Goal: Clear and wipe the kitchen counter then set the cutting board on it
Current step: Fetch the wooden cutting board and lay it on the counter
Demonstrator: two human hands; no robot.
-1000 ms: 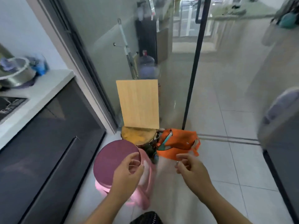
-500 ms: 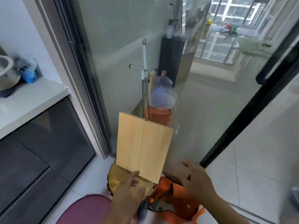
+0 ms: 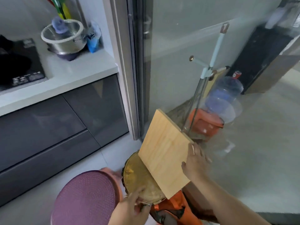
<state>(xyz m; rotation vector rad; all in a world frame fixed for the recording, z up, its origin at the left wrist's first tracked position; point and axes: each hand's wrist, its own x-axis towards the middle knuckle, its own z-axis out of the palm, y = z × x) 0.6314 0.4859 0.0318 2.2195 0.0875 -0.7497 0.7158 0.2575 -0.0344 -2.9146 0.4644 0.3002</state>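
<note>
Two hands are closing on floor-level boards: the right hand (image 3: pixel 195 161) is gripping the right edge of the rectangular cutting board (image 3: pixel 165 153) leaning lengthwise against the glass door (image 3: pixel 186 62), while the left hand (image 3: pixel 129 208), fingers spread, is touching the round wooden board (image 3: pixel 139 177) beneath it.

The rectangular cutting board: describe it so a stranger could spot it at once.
Look at the floor by the glass sliding door. The rectangular cutting board leans there, with the right hand on its edge. It is pale, flat and square-cornered, unlike the round wooden block beneath it.
</note>
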